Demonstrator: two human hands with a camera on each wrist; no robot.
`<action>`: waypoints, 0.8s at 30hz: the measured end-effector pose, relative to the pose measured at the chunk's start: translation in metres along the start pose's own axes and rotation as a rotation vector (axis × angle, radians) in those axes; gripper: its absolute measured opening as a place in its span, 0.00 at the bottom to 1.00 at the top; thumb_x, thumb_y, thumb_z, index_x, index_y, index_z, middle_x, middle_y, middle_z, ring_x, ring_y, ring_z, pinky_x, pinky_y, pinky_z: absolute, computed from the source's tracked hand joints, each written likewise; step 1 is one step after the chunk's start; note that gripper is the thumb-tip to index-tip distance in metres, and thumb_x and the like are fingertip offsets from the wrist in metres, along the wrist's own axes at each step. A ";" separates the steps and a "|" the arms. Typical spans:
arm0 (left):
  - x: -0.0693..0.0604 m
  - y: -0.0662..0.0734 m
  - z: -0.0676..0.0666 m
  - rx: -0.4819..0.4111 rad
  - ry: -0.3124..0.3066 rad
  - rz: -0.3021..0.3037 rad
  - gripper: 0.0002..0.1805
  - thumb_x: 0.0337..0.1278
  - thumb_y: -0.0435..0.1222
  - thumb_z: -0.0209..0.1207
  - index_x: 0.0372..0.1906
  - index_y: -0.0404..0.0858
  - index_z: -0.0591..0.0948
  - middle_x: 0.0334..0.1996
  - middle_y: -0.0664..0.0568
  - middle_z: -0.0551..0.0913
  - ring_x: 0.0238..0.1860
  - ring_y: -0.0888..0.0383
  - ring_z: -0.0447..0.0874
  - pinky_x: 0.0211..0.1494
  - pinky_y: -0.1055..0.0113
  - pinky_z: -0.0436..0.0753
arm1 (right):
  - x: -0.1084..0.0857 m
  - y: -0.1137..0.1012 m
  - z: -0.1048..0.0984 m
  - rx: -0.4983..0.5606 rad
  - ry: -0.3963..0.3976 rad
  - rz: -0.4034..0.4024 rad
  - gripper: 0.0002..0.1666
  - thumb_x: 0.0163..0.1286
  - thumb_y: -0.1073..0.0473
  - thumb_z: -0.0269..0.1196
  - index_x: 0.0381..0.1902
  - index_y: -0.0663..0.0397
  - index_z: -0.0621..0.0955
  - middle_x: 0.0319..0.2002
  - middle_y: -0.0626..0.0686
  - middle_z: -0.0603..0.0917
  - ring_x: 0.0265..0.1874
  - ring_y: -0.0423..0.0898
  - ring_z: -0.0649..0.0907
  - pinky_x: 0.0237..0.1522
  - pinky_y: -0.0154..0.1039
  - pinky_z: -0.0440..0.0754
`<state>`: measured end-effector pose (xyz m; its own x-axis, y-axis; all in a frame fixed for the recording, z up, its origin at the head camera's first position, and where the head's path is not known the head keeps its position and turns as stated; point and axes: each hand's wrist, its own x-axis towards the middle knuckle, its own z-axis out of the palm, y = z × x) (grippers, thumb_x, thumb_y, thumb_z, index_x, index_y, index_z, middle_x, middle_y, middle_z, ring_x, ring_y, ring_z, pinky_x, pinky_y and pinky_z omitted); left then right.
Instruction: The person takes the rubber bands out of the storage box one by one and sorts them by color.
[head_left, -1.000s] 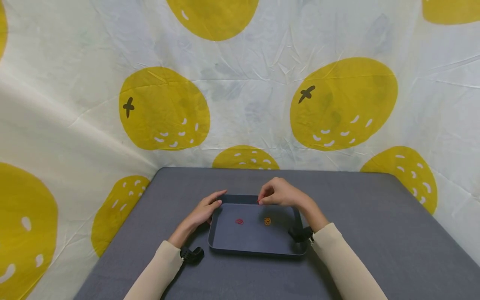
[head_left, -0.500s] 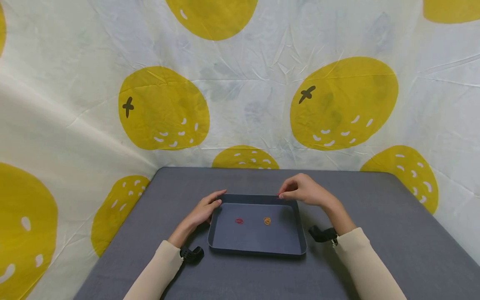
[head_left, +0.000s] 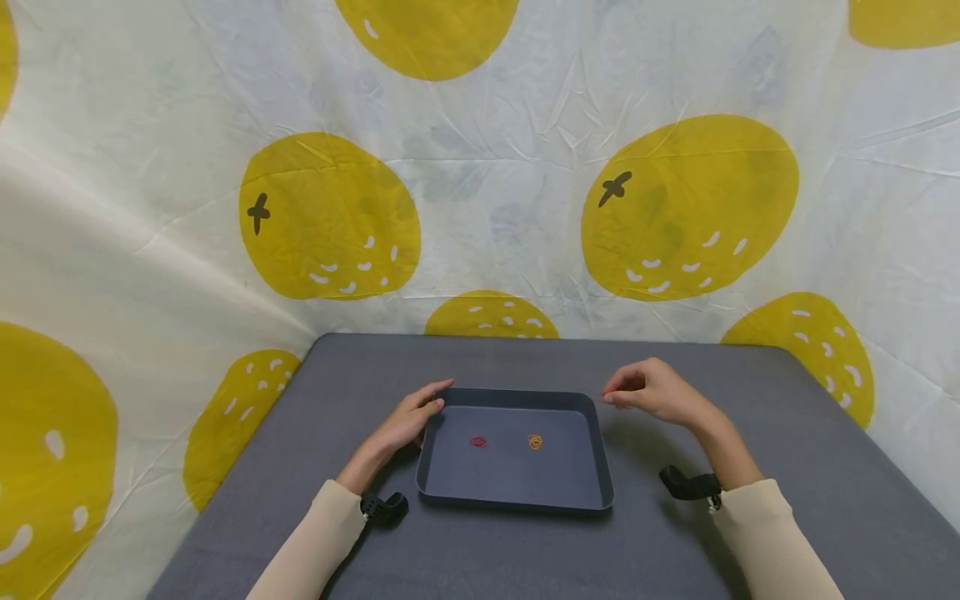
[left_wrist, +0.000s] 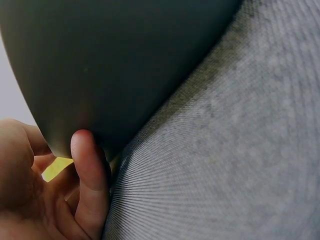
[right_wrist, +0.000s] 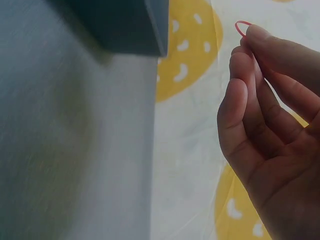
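A dark grey tray (head_left: 514, 492) lies on the table, with a few red rubber bands (head_left: 478, 442) left of centre and a small bunch of orange-yellow rubber bands (head_left: 535, 442) right of centre. At the tray's far left corner, my left hand (head_left: 405, 421) grips the rim; in the left wrist view its little finger touches the outer wall (left_wrist: 110, 65). My right hand (head_left: 660, 393) is raised just beyond the tray's right far corner. Between thumb and forefinger it pinches a thin red rubber band (right_wrist: 241, 25), whose loop sticks out past the fingertips.
The table (head_left: 750, 433) has a grey cloth cover. Behind and to the left hangs a white cloth (head_left: 495, 233) with large yellow fruit prints. Each wrist wears a black camera band (head_left: 690, 485).
My right hand has moved to the right, from above the tray's far edge to outside its right corner, pinching the red rubber band throughout. The left hand and tray have stayed put.
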<state>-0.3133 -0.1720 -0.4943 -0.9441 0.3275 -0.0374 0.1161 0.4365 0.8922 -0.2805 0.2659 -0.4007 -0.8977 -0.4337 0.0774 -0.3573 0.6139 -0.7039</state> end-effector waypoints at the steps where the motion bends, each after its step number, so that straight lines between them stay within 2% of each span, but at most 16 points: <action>1: 0.000 0.000 0.000 -0.001 -0.001 0.001 0.25 0.81 0.42 0.50 0.77 0.58 0.70 0.64 0.39 0.77 0.32 0.53 0.80 0.23 0.61 0.82 | -0.003 0.003 -0.001 0.001 0.006 0.006 0.10 0.70 0.56 0.70 0.41 0.57 0.90 0.35 0.49 0.91 0.32 0.40 0.86 0.37 0.38 0.85; 7: 0.000 0.001 0.001 -0.030 -0.017 -0.022 0.26 0.82 0.43 0.50 0.78 0.58 0.69 0.71 0.39 0.72 0.22 0.54 0.77 0.22 0.61 0.81 | -0.018 0.021 -0.008 0.034 0.029 0.013 0.11 0.71 0.57 0.69 0.43 0.61 0.90 0.39 0.58 0.91 0.32 0.41 0.86 0.36 0.37 0.85; 10: 0.000 0.001 0.000 -0.034 -0.010 -0.034 0.25 0.81 0.43 0.50 0.77 0.60 0.69 0.74 0.40 0.69 0.23 0.54 0.78 0.22 0.61 0.81 | -0.022 0.029 -0.011 0.037 0.038 0.024 0.12 0.72 0.57 0.69 0.44 0.62 0.89 0.39 0.61 0.90 0.33 0.44 0.86 0.37 0.38 0.85; 17: 0.001 0.000 0.001 -0.024 -0.002 -0.031 0.25 0.81 0.44 0.50 0.77 0.61 0.69 0.75 0.41 0.69 0.31 0.53 0.82 0.23 0.60 0.82 | -0.029 0.049 -0.016 0.006 0.052 0.063 0.13 0.73 0.57 0.68 0.44 0.64 0.89 0.38 0.62 0.90 0.31 0.47 0.85 0.34 0.39 0.84; 24: 0.000 0.002 -0.001 -0.021 -0.008 -0.032 0.25 0.82 0.43 0.49 0.78 0.59 0.69 0.73 0.39 0.69 0.29 0.53 0.80 0.23 0.60 0.82 | -0.031 0.065 -0.016 0.003 0.049 0.114 0.13 0.73 0.57 0.67 0.45 0.64 0.89 0.39 0.60 0.90 0.31 0.47 0.84 0.34 0.39 0.83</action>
<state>-0.3135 -0.1723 -0.4922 -0.9446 0.3206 -0.0699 0.0790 0.4289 0.8999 -0.2802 0.3300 -0.4371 -0.9442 -0.3280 0.0311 -0.2512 0.6557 -0.7120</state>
